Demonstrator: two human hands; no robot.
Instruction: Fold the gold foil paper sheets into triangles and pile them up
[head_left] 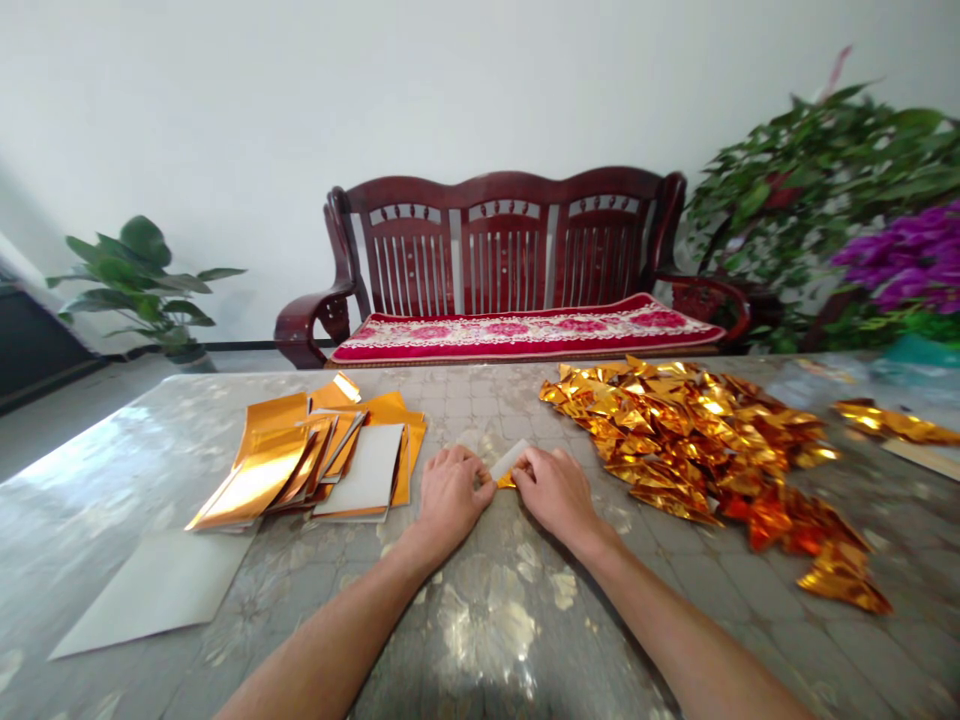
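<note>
Pinching gold-and-white paper [510, 459], we clamp it in our left hand [453, 490] and right hand [558, 490]; long axis slants near left to far right.

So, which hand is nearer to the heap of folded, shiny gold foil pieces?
Right. The right hand is left of the heap, not touching it; the left hand is farther left, across the small white-and-gold paper.

Spread on the table [285, 580] before a bench [504, 262], with sheets [322, 460] at left, folded pieces [697, 440] at right, a strip [510, 458] between left hand [454, 490] and right hand [555, 495]
</note>
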